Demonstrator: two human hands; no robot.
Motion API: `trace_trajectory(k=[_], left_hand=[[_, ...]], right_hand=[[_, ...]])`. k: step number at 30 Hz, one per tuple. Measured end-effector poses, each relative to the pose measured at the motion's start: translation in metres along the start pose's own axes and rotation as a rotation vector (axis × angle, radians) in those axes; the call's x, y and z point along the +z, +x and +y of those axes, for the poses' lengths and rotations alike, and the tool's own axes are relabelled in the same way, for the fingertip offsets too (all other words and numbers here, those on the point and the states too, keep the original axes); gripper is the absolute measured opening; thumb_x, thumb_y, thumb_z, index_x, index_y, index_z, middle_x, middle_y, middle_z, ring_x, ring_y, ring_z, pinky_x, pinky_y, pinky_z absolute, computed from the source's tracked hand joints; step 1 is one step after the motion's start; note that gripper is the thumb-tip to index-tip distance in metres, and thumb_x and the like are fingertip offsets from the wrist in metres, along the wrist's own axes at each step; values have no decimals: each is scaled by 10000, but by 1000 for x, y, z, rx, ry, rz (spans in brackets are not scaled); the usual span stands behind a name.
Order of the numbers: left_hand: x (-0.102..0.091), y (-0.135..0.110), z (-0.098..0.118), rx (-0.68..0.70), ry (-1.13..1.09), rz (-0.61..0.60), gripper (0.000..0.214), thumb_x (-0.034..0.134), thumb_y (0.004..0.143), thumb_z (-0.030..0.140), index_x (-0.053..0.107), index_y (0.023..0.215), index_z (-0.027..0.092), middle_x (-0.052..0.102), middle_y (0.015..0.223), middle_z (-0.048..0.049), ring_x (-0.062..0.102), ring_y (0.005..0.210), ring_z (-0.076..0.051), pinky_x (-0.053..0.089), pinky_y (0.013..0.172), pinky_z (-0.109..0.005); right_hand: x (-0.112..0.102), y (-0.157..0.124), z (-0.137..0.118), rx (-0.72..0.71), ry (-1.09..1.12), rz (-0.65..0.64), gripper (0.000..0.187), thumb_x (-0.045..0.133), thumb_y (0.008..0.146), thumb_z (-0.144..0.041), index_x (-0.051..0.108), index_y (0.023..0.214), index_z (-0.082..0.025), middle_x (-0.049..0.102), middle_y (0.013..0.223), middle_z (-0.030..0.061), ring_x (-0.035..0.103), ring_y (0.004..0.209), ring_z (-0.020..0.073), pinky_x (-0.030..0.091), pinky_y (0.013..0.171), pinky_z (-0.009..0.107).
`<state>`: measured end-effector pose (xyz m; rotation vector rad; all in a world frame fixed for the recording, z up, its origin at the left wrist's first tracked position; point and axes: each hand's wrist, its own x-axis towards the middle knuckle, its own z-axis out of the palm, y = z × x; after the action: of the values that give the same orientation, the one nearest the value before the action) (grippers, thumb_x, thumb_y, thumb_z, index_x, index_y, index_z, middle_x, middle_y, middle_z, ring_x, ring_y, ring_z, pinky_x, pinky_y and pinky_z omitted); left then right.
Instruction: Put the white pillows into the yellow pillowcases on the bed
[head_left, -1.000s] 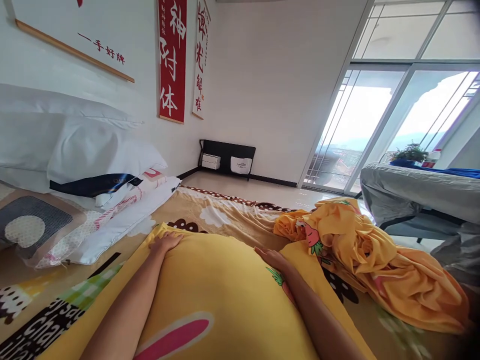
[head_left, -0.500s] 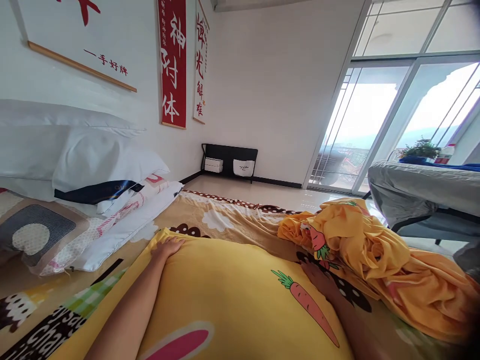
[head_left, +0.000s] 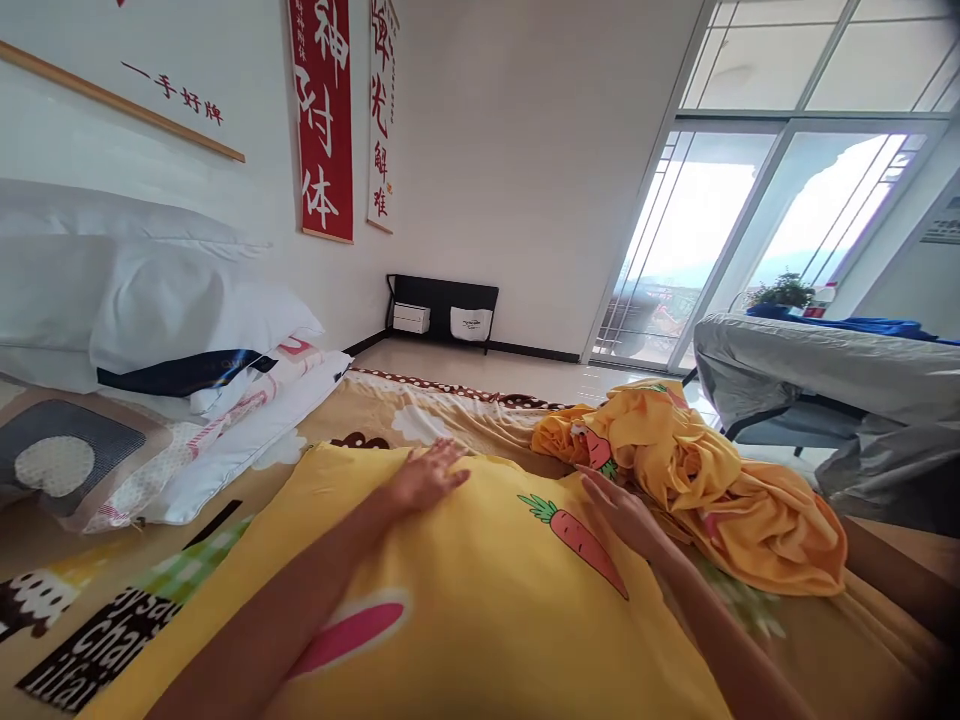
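A yellow pillow [head_left: 465, 600] printed with a carrot and a pink rabbit ear lies on the bed in front of me. My left hand [head_left: 427, 478] lies flat on its far edge near the middle, fingers stretched out. My right hand [head_left: 622, 515] rests open at the pillow's right far corner, fingers spread, just beside a crumpled yellow-orange cloth [head_left: 697, 480] with the same carrot print.
A patterned beige blanket [head_left: 442, 415] covers the bed. White pillows [head_left: 157, 310] and a patterned cushion [head_left: 60, 455] are stacked at the left against the wall. A grey-covered table [head_left: 817, 370] stands at the right, before a glass door [head_left: 690, 250].
My left hand slid from the pillow's left far corner to the middle of its far edge. My right hand moved up onto the pillow's right corner. The view swung slightly right.
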<state>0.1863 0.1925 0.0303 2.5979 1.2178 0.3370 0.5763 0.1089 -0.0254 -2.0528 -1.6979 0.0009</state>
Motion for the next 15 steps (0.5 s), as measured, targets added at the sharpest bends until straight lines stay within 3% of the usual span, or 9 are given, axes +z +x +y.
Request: trace_trajectory(k=[3, 6, 11, 13, 15], left_hand=[[31, -8, 34, 16, 24, -12, 652, 166, 903, 637, 334, 1450, 323, 257, 1548, -22, 195, 1438, -223, 72, 1172, -493], [33, -21, 35, 12, 43, -4, 627, 184, 917, 598, 355, 1444, 304, 278, 1539, -31, 225, 1429, -211, 86, 1178, -469], [-11, -58, 13, -41, 38, -88, 683, 182, 902, 646, 338, 1456, 278, 244, 1548, -51, 202, 1436, -236, 138, 1159, -482], [-18, -76, 9, -44, 27, -88, 704, 176, 884, 686, 314, 1462, 309, 225, 1555, -40, 186, 1439, -250, 142, 1152, -498], [-12, -90, 9, -11, 32, -49, 694, 178, 878, 698, 280, 1468, 347, 217, 1559, -16, 170, 1443, -255, 120, 1152, -510]], right_hand=[[31, -32, -39, 37, 13, -100, 568, 218, 916, -538, 555, 1293, -278, 570, 1340, 34, 522, 1236, 234, 444, 996, 401], [39, -53, -52, 88, 6, -117, 563, 250, 925, -511, 519, 1322, -216, 521, 1387, 79, 487, 1271, 227, 410, 1031, 440], [-8, -57, -58, 136, 17, -146, 636, 177, 931, -481, 536, 1312, -121, 524, 1369, 148, 485, 1270, 278, 394, 1039, 463], [-22, -61, -76, 110, 32, -130, 642, 153, 935, -509, 447, 1396, -172, 478, 1417, 107, 438, 1310, 271, 353, 1068, 470], [-22, -71, -104, -29, 61, -105, 599, 161, 945, -531, 331, 1460, -278, 402, 1479, 28, 366, 1360, 223, 286, 1115, 438]])
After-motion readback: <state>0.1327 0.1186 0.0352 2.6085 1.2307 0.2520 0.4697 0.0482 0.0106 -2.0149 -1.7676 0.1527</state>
